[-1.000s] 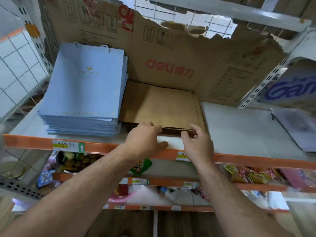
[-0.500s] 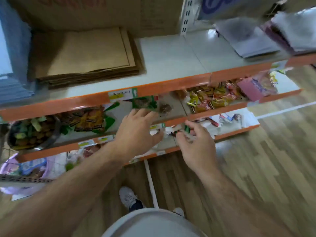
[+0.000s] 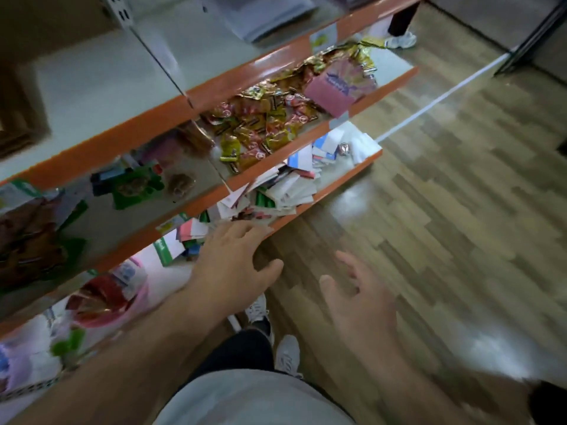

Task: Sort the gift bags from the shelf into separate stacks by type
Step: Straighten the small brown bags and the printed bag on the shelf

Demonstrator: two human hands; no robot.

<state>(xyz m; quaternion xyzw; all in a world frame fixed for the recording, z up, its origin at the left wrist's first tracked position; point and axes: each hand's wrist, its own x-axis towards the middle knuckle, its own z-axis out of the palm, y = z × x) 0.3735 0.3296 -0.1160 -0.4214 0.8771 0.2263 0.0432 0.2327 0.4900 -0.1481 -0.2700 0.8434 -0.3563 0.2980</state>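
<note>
Below the orange-edged shelf (image 3: 101, 142), your left hand (image 3: 228, 268) and right hand (image 3: 360, 305) hung empty, palms down, fingers spread; brown gift bags (image 3: 15, 118) lay on that shelf's far-left part.

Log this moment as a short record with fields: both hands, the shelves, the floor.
left hand: left hand open, empty, fingers spread over the orange shelf edge
right hand: right hand open, empty, over the wood-pattern floor
top shelf: brown paper bags at far left, blurred
middle shelf: yellow and red snack packets
lower shelf: loose white cards and packets
bags in hand: none
</note>
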